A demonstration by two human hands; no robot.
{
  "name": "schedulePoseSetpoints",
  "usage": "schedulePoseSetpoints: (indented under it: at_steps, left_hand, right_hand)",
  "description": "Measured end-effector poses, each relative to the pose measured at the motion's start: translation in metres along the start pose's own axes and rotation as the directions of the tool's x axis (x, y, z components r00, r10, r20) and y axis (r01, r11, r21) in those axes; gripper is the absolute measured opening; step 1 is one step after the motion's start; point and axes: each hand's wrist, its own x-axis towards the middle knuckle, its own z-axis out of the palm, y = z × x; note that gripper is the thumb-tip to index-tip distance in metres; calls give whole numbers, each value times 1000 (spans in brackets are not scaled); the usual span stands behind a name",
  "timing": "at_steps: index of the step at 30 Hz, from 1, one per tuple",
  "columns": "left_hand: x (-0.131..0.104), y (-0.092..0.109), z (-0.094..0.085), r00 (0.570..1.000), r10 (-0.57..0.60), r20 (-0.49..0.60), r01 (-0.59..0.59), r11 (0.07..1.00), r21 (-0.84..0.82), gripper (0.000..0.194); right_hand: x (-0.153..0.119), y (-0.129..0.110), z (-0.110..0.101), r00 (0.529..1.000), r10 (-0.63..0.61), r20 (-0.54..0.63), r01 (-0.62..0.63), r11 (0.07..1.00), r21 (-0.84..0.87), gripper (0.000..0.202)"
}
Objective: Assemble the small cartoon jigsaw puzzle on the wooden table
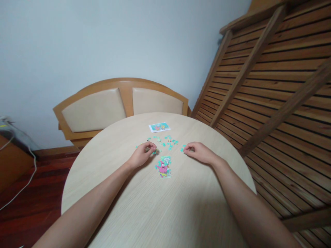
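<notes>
Partly joined jigsaw puzzle (163, 168) lies flat on the round table, showing a pink starfish figure and a pale teal figure. Just beyond its upper left edge is my left hand (142, 154), closed in a pinch with a small dark-patterned puzzle piece at the fingertips. My right hand (199, 152) rests to the right, thumb and fingers pinched at a teal puzzle piece (182, 148); whether that piece is off the tabletop I cannot tell. Several loose teal puzzle pieces (170, 147) lie scattered between and beyond the hands, some hidden behind the left one.
A printed reference picture (159, 127) lies toward the far edge of the pale wooden table (144, 213). Behind it stands a wooden headboard (126, 90) with cream panels. Wooden slats (258, 103) lean along the right. A white cable (33, 168) hangs at the left.
</notes>
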Motion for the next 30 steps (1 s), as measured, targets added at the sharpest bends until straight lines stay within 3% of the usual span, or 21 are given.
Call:
schedulePoseSetpoints:
  at_steps: [4, 9, 15, 18, 20, 24, 27, 30]
  left_hand:
    - [-1, 9, 12, 1000, 8, -9, -8, 995, -103, 22]
    - [-4, 16, 20, 998, -5, 60, 15, 985, -170, 25]
    - [-5, 24, 26, 993, -4, 122, 29, 979, -200, 28]
    - [-4, 23, 18, 997, -1, 82, 6, 998, -57, 20]
    - [-3, 17, 5, 1000, 19, 7, -20, 989, 144, 16]
    - [-1, -6, -29, 993, -21, -115, 73, 878, 472, 20]
    - [1, -23, -47, 990, -25, -136, 100, 809, 580, 23]
    - [3, -31, -51, 998, -13, -68, 51, 804, 592, 27]
  right_hand:
    - [3, -28, 16, 993, -113, -25, 115, 991, 65, 18]
    - [3, -61, 39, 977, -213, -25, 213, 957, 198, 31]
    - [5, -69, 48, 977, -215, 14, 202, 938, 283, 36]
    - [5, -61, 45, 978, -206, 30, 189, 942, 278, 30]
    - [5, -53, 42, 984, -172, 52, 152, 952, 266, 26]
    - [4, -36, 34, 989, -98, 111, 69, 969, 235, 27]
    - [4, -28, 30, 984, -101, 147, 71, 979, 193, 26]
    - [4, -26, 26, 977, -155, 149, 137, 983, 124, 23]
